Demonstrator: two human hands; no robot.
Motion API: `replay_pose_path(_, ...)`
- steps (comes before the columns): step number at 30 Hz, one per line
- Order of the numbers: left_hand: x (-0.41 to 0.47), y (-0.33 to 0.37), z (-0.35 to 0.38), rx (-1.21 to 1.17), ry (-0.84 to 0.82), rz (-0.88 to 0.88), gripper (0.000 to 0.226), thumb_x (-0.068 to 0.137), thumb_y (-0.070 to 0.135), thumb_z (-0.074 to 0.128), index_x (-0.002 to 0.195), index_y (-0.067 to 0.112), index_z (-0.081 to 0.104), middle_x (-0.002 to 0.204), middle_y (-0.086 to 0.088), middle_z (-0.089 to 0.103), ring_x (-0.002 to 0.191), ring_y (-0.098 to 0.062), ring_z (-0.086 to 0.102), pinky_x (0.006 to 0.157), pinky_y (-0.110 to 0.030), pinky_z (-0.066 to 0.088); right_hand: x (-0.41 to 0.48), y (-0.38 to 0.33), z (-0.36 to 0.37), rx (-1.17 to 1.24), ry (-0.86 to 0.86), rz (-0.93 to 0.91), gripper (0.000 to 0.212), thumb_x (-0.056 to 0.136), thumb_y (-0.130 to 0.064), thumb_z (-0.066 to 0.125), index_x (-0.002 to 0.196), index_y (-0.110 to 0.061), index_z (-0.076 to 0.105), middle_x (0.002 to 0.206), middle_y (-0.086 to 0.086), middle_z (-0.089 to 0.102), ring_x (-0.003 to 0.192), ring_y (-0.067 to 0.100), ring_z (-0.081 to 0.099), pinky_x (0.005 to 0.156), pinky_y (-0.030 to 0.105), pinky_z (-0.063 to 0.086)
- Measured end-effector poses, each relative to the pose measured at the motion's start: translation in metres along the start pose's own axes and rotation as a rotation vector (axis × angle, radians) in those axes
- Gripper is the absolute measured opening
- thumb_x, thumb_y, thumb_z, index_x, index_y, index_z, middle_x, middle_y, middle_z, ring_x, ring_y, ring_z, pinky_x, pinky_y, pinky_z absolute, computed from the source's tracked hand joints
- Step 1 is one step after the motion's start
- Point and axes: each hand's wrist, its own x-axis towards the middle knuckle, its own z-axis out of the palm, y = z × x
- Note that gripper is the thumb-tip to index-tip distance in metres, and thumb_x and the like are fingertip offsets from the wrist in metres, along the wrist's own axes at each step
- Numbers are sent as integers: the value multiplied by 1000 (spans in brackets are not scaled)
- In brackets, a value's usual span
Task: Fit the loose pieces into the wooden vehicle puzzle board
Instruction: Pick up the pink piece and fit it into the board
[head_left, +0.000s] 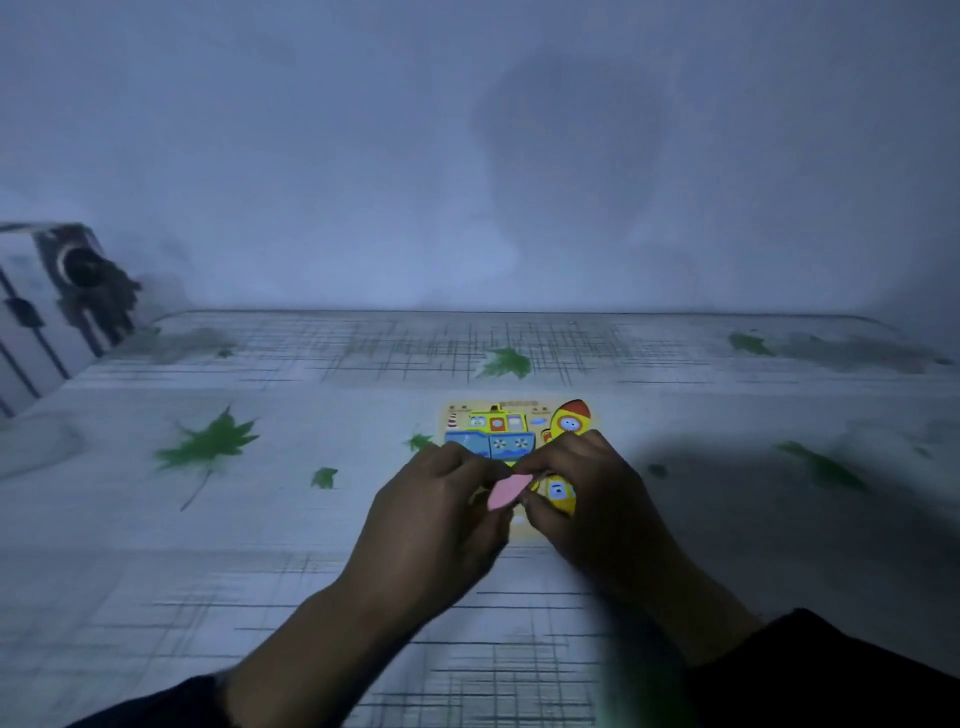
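— Where's the pink piece (505, 491)?
— Pinched between both hands, left hand (434, 525) at 9 o'clock, right hand (592, 499) at 3.
— And the puzzle board (519, 431)?
— On the table (260, 519), at 12 o'clock, partly covered.

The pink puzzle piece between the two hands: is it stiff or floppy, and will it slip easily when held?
The pink puzzle piece probably is stiff: it keeps a flat, straight shape though only its ends are pinched by the left hand and right hand. It seems light, since the fingers alone carry it. Its small, thin form may slip, so an edge pinch looks wise.
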Motion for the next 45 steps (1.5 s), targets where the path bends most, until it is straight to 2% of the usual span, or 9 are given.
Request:
replay_pose_path(6,-4,-7,-7,11,-18,-25,30,83,39,65,112,34,64,102,11,65,97,-12,56,76,-33,51,3,-9,7,-4,-36,-19,18,70,-18,69,88,-18,67,87,1,70,85,19,58,72,34,52)
replay_pose_path(12,-5,-11,-8,24,-44,-48,37,81,43,66,116,33,63,104,10,66,97,-13,56,77,-33,51,4,-13,10,9,-48,-9,23,69,-15,69,92,-18,70,89,2,70,86,17,58,74,25,43)
replay_pose_path(17,-4,-13,-6,47,-65,-51,40,80,46,66,118,35,62,105,11,67,98,-13,54,75,-30,50,3,-11,12,7,-71,4,23,70,-13,70,92,-18,70,89,2,68,88,16,55,76,23,39)
replay_pose_path(22,-4,-15,-4,62,-80,-42,40,81,47,63,120,39,61,104,14,66,95,-10,51,70,-25,44,2,-9,13,12,-79,13,23,69,-14,71,91,-20,70,88,1,66,88,17,55,75,29,46)
replay_pose_path(26,-4,-16,-4,44,-80,-34,39,81,45,64,120,40,62,101,14,67,93,-11,52,69,-25,44,3,-8,14,17,-76,16,22,70,-15,71,92,-19,70,88,1,66,87,16,53,75,30,46)
replay_pose_path(33,-4,-16,-4,23,-72,-57,30,77,45,69,106,37,64,100,15,66,92,-9,52,71,-26,46,2,-8,14,9,-90,22,22,72,-17,71,94,-19,71,89,2,65,89,16,52,75,29,45)
replay_pose_path(38,-3,-15,-5,26,-95,-55,27,79,42,69,105,35,69,104,14,66,98,-11,53,76,-25,46,2,-7,14,11,-86,20,22,72,-19,70,94,-19,71,89,1,65,88,16,52,75,30,47)
replay_pose_path(45,-3,-14,-5,9,-84,-65,26,81,41,68,106,36,70,103,14,67,98,-10,54,78,-28,49,1,-7,13,19,-77,17,20,73,-20,71,93,-19,71,90,1,65,89,18,53,75,31,47)
